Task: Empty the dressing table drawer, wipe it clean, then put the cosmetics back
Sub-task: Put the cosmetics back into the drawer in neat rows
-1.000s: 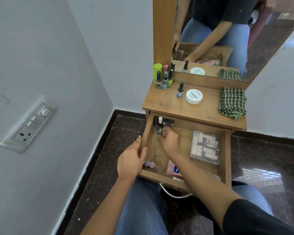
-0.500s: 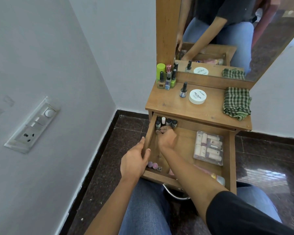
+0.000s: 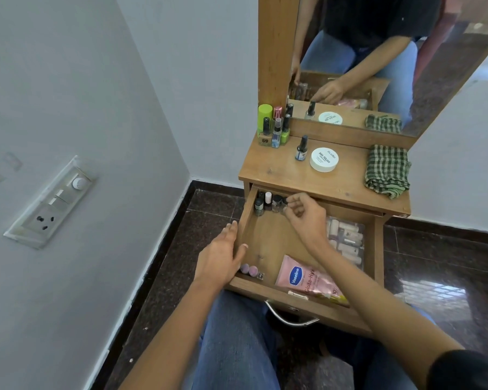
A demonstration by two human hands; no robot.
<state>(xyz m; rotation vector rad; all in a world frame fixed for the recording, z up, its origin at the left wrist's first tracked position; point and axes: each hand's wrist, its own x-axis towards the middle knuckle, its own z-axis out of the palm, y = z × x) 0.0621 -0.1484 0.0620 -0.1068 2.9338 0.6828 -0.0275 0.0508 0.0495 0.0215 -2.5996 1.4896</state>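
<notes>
Looking down into a corner, with a pale grey wall point(image 3: 68, 80) running along the left and a second wall point(image 3: 209, 80) closing off the back. Carrying a white switch plate point(image 3: 51, 202) low on the left one (a dial, rocker switches and a socket). Running along the foot of both as a dark skirting point(image 3: 164, 243). Spreading out below as a polished, dark speckled floor point(image 3: 448, 263), catching a bright grid-patterned patch of light point(image 3: 431, 296) at the right. Standing against the back wall as a light-brown wooden dressing table point(image 3: 279, 170), with a tall mirror point(image 3: 448, 80) rising from its rear edge beside a wooden upright point(image 3: 276, 46).
</notes>
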